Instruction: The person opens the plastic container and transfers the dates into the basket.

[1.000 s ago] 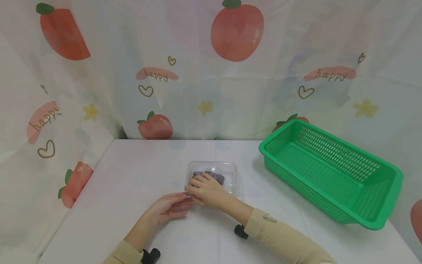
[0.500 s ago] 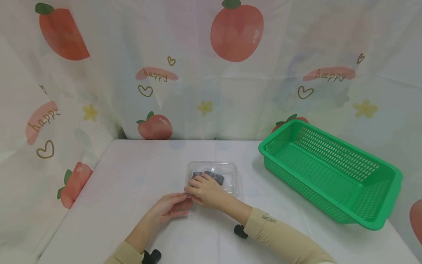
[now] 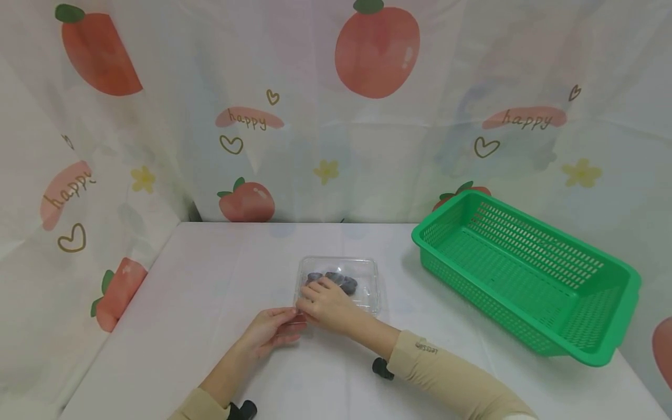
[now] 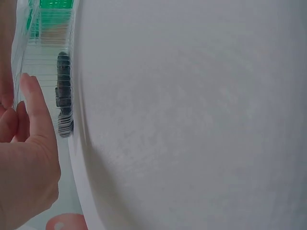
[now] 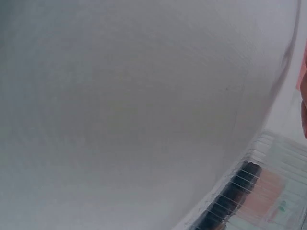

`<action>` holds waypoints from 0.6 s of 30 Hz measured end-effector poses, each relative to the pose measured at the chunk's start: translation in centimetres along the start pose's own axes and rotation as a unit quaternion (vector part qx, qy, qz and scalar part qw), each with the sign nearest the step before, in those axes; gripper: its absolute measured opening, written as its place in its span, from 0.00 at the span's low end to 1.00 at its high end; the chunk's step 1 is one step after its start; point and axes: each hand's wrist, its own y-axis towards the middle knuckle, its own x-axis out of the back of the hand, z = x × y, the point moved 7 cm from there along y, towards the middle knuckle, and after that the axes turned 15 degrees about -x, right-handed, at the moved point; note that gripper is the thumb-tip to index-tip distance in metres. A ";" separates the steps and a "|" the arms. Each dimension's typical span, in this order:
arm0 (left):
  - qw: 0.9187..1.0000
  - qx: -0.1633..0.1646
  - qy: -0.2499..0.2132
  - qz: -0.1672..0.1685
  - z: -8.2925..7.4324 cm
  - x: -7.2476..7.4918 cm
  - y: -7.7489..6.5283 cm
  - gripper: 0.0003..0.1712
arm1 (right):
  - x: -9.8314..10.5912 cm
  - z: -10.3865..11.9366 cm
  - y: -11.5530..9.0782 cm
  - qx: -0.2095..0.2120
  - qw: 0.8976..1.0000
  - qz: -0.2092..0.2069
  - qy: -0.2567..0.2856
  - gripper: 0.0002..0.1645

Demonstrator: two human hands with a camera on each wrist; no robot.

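Note:
A clear plastic clamshell box (image 3: 369, 273) sits on the table with several dark blue-black lumps (image 3: 348, 285) inside; their kind is hard to tell. At its front left corner my left hand (image 3: 265, 332) pinches the rim between thumb and finger, while its other fingers stay extended beside the box. My right hand (image 3: 328, 306) reaches over the front of the box, with its fingertips gripping the same corner; its thumb is mostly hidden. In the left wrist view the ribbed box wall (image 4: 45, 55) shows the dark lumps (image 4: 64, 91) along the bottom. Lid and base are hard to tell apart.
A large green perforated basket (image 3: 446, 274) stands to the right on the white table (image 3: 236, 256). A patterned cloth (image 3: 304, 146) hangs behind and on the left. Black wrist cameras (image 3: 383, 368) sit on both beige sleeves (image 3: 446, 373).
Both hands stay at the box corner. The right hand's fingers have drawn slightly back and to the right, and the left fingertips have shifted a little. The box and basket have not moved.

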 end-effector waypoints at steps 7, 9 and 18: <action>1.000 -0.009 0.010 -0.017 0.2 0.0 0.2 0.26 | 0.1 0.4 0.0 0.002 1.000 -0.016 -0.025 0.06; 1.000 -0.012 0.011 -0.021 0.2 -0.1 0.3 0.25 | 0.2 0.4 -0.1 0.002 0.999 -0.025 -0.024 0.06; 0.999 -0.031 0.011 -0.029 0.0 -0.4 0.4 0.23 | 0.3 0.4 -0.2 -0.015 0.999 -0.027 -0.040 0.04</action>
